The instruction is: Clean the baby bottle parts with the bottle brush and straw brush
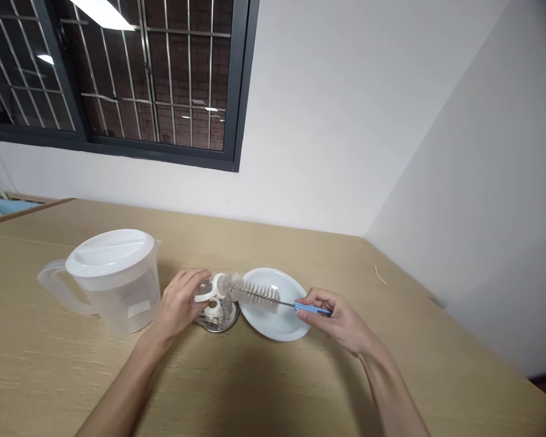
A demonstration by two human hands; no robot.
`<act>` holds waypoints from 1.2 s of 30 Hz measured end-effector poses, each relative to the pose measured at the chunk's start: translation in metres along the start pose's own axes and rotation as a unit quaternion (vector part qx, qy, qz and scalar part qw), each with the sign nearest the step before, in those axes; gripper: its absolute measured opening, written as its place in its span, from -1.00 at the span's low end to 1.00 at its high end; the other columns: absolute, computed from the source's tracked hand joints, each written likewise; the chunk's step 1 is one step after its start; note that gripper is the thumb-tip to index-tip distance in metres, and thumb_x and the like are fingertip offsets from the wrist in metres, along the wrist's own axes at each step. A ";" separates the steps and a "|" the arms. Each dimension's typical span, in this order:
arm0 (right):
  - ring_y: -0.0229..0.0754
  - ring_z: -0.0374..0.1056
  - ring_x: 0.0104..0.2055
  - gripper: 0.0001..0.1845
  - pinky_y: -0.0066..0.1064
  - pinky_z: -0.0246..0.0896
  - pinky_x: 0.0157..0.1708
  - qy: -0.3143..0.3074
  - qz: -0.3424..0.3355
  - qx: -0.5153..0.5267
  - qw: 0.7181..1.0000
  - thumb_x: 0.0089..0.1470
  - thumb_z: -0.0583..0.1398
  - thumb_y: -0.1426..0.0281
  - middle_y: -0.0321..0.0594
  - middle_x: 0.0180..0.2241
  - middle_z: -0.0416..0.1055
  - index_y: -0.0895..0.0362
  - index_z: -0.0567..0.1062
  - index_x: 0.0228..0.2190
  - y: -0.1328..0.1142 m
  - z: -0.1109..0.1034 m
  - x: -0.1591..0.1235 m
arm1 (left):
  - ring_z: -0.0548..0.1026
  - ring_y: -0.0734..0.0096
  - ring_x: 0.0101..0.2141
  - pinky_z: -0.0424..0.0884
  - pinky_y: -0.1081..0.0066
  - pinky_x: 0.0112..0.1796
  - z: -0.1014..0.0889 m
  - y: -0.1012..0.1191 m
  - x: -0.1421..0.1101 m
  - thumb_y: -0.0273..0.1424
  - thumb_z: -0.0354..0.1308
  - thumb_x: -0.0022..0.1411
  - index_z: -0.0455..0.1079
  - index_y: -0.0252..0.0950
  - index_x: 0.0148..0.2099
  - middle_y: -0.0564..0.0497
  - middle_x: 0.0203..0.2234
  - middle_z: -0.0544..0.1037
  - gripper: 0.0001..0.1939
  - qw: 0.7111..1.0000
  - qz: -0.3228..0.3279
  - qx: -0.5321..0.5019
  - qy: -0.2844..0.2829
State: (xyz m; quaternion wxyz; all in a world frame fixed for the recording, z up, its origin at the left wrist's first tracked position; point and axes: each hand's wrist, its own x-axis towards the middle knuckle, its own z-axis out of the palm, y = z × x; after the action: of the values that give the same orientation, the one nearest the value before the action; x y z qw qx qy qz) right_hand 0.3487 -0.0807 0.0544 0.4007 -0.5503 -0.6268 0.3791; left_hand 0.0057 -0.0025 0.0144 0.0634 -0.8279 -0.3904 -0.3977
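My right hand (330, 312) pinches the blue handle of a bottle brush (261, 293), which points left over the bowl. Its pale bristles run up to the mouth of a small clear bottle with a white ring and handle (218, 284), and the tip appears to be in or at that mouth. My left hand (182, 298) is closed around this bottle, hiding most of its body. Below it, a round metal tray (217, 328) carries clear glass-like pieces and another white ring (213, 307). Right of the tray stands a white bowl (277, 332), partly behind the brush.
A translucent lidded pitcher (127, 291) stands left of my left hand, its handle facing left. On the right of the wooden table (273, 394) lies a thin pale strip (380, 275). A white wall and a barred window (155, 79) rise behind the table.
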 end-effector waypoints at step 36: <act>-0.23 0.28 -0.39 -0.70 -0.45 0.15 -0.41 -0.006 -0.034 -0.051 0.998 0.05 0.26 0.14 -0.28 -0.37 0.43 0.09 0.36 -0.43 -0.008 0.027 -0.005 | 0.48 0.16 -0.04 0.42 0.20 -0.02 0.007 0.000 0.000 -0.46 0.14 0.22 0.36 -0.21 0.10 -0.08 -0.05 0.57 -0.62 0.997 0.063 0.040 -0.025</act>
State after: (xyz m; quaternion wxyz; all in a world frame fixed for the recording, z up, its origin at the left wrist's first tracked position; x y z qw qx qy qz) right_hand 0.3214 -0.0877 0.0512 0.3812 -0.5459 -0.6661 0.3361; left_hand 0.0106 0.0006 0.0099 0.1115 -0.8572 -0.3546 -0.3563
